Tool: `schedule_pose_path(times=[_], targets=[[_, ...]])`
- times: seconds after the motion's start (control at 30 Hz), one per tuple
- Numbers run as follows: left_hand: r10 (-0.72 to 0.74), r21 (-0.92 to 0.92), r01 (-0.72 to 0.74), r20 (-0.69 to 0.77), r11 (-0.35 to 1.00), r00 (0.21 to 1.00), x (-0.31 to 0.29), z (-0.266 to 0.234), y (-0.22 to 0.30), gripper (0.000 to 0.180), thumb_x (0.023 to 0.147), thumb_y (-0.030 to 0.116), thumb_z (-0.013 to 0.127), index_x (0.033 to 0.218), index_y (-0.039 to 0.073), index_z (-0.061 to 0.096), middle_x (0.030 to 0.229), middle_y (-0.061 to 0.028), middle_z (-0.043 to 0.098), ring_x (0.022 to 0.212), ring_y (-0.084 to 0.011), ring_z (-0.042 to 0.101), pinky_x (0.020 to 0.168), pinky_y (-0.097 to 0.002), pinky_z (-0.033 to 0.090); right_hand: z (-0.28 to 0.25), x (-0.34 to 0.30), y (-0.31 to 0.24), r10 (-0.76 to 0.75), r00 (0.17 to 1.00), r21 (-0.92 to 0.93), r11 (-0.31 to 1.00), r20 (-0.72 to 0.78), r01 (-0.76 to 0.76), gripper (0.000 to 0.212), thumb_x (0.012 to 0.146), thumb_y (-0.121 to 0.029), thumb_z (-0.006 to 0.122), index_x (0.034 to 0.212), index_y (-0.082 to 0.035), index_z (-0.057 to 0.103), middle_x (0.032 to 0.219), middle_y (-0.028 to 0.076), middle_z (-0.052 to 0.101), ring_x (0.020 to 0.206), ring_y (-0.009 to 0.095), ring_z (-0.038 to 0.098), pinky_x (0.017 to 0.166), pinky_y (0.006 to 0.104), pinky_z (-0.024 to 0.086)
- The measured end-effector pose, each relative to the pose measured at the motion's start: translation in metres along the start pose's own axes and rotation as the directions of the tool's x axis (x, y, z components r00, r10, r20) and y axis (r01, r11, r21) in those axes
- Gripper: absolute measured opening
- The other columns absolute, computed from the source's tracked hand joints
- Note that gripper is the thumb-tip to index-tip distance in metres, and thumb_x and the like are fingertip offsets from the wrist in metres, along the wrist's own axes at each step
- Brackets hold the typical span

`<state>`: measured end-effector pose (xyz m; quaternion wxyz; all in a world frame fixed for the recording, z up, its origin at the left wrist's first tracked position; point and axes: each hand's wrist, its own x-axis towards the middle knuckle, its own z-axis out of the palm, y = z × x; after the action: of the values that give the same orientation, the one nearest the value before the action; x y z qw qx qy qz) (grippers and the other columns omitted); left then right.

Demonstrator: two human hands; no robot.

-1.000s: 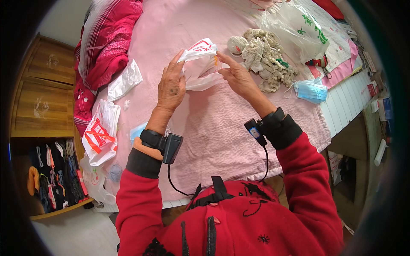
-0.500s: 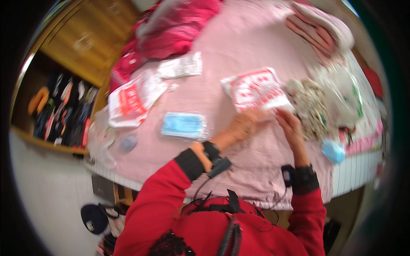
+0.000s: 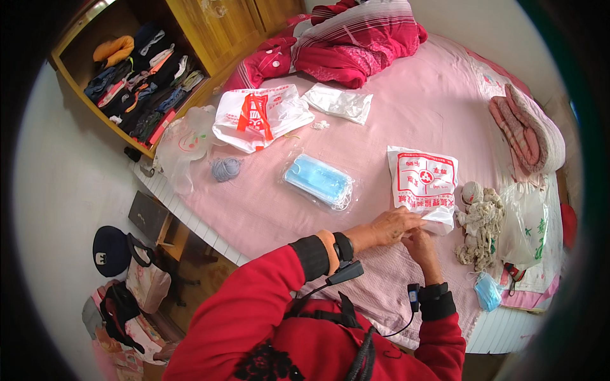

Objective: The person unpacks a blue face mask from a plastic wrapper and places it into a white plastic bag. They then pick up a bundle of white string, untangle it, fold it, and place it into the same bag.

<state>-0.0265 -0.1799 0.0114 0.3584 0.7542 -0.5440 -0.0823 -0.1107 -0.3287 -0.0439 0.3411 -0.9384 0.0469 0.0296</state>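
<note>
A white plastic bag with red print (image 3: pixel 424 178) lies flat on the pink bedspread in front of me. My left hand (image 3: pixel 389 227) reaches across its lower edge, fingers bent and closed on the plastic. Just below it, the bent fingers of my right hand (image 3: pixel 420 253) pinch the same edge, close against the left fingertips. The fingertips are partly hidden. To the left lies a clear packet of blue face masks (image 3: pixel 319 181), touched by neither hand.
Right of the bag are a tangle of beige yarn (image 3: pixel 481 222), a clear plastic bag (image 3: pixel 526 222) and a loose blue mask (image 3: pixel 488 292). Leftward are a red-and-white bag (image 3: pixel 262 117), a folded white packet (image 3: pixel 338 103) and a grey yarn ball (image 3: pixel 225 169). A red quilt (image 3: pixel 356 47) lies behind.
My two hands have come together at the bag's lower edge; they were farther apart before. The view has turned, so the bed's things appear shifted and tilted.
</note>
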Motion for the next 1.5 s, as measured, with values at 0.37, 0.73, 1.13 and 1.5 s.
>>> schedule_pose_path(times=[0.37,0.73,1.13,1.5], targets=[[-0.138,-0.039,0.134,-0.154,0.99,0.978,-0.063,-0.038,-0.037,0.034,0.077,0.006,0.05,0.111,0.005,0.053,0.115,-0.0132,0.051,0.105,-0.0278,0.048,0.091,-0.0352,0.038,-0.007,-0.005,-0.045,-0.069,0.984,0.156,0.987,0.163,0.043,0.029,0.075,-0.016,0.06,0.1,-0.002,0.058,0.076,0.015,0.062,0.069,0.025,0.061,0.062,0.0334,0.047],[-0.747,-0.668,0.426,-0.306,0.61,0.59,-0.186,-0.119,-0.157,0.036,0.079,0.009,0.056,0.113,0.002,0.049,0.105,-0.0089,0.055,0.089,-0.0156,0.054,0.075,-0.0272,0.046,0.058,0.047,-0.113,0.039,0.996,0.395,0.918,-0.084,-0.002,0.035,0.075,-0.019,0.062,0.104,0.0,0.056,0.081,0.014,0.062,0.072,0.022,0.06,0.066,0.0308,0.047],[-0.77,-0.906,0.395,0.361,-0.155,0.526,-0.218,-0.096,-0.184,0.049,0.075,0.042,0.064,0.104,0.005,0.049,0.096,-0.0067,0.054,0.088,-0.0161,0.051,0.081,-0.0328,0.042,0.117,0.174,-0.135,0.109,0.989,-0.025,0.993,-0.104,-0.112,0.069,0.065,-0.042,0.069,0.113,0.003,0.049,0.107,0.023,0.053,0.099,0.034,0.052,0.084,0.0387,0.042],[-0.711,-0.951,0.155,0.304,-0.269,0.634,-0.205,-0.094,-0.172,0.058,0.075,0.04,0.065,0.116,0.004,0.044,0.111,-0.0104,0.05,0.1,-0.0218,0.049,0.085,-0.0368,0.039,0.133,0.134,-0.165,0.38,0.897,0.311,0.845,0.225,-0.436,0.06,0.07,-0.035,0.069,0.109,0.008,0.051,0.08,0.011,0.059,0.069,0.018,0.057,0.063,0.0279,0.045]])
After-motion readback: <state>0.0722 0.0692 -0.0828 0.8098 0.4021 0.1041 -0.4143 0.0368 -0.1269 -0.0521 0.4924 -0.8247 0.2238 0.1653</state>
